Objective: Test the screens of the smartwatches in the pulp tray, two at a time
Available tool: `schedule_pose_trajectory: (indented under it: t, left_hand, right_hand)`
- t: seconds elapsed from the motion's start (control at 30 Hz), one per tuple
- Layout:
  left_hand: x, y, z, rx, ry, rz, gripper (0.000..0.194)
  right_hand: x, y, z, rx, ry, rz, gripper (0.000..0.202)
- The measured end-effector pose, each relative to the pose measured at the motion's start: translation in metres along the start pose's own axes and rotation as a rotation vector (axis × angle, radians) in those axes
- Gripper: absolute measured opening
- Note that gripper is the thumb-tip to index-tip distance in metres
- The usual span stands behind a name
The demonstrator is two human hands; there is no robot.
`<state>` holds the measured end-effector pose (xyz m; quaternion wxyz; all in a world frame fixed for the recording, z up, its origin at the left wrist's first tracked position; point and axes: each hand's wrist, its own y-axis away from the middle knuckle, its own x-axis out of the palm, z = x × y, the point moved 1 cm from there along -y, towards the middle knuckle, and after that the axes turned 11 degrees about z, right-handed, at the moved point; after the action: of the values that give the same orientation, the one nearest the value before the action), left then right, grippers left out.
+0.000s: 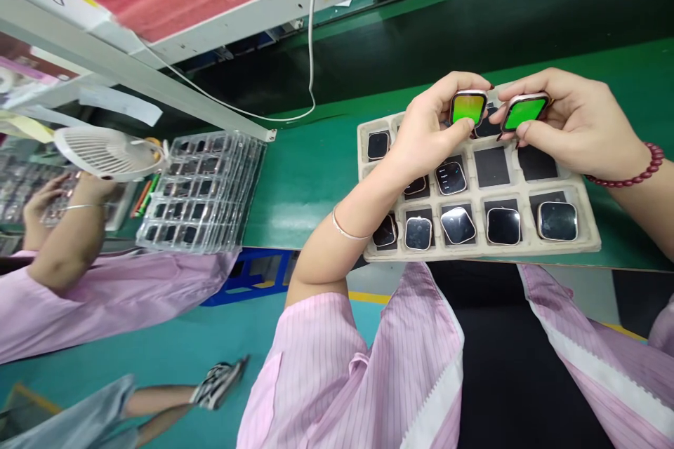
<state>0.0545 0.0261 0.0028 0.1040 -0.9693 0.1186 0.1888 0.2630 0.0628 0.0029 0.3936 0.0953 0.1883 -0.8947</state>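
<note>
In my left hand (434, 123) is a smartwatch case (468, 108) without a strap, its lit screen yellow-orange above and green below. My left thumb touches the lower edge of that screen. My right hand (573, 119) grips a second smartwatch case (525, 112), whose screen glows green. Both hands hover over the far part of a cream tray (479, 250) divided into compartments. Several dark-screened watch cases, such as the one at the near right (558, 221), lie in it. A watch in the middle row (451, 178) shows small text. My hands hide some far compartments.
On the green bench (300, 168), a stack of clear plastic trays (194, 196) holding watch cases stands to the left. Beyond it are a white fan (105, 152) and a co-worker's arms (74, 231). A white cable (312, 49) hangs from the shelf (221, 14) above.
</note>
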Motion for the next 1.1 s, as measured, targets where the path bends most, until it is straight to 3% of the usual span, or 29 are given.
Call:
schedule_pose_trajectory:
  t: [0.2, 0.4, 0.6, 0.77, 0.9, 1.1]
  left_hand:
    - [0.0004, -0.0008, -0.0019, 0.067, 0.050, 0.052, 0.034]
    - [0.0014, 0.0002, -0.0014, 0.017, 0.199, 0.010, 0.030]
    - [0.0008, -0.0003, -0.0010, 0.064, 0.109, 0.024, 0.034]
    - [0.0021, -0.0002, -0.0025, 0.065, 0.131, 0.042, 0.027]
    - [0.0022, 0.0000, -0.0031, 0.055, 0.144, 0.015, 0.031]
    - [0.0024, 0.0003, -0.0023, 0.051, 0.211, 0.028, 0.033]
  right_hand:
    - [0.0004, -0.0001, 0.0002, -0.030, -0.046, 0.001, 0.036]
    - [-0.0002, -0.0002, 0.0011, 0.004, -0.017, -0.004, 0.035]
    - [-0.0005, -0.0002, -0.0011, 0.048, -0.048, -0.017, 0.035]
    - [-0.0017, 0.0004, -0.0035, 0.012, -0.027, 0.014, 0.037]
    - [-0.0017, 0.0004, -0.0024, 0.002, -0.054, 0.010, 0.041]
    - [-0.0035, 0.0006, -0.0065, 0.102, -0.037, -0.019, 0.023]
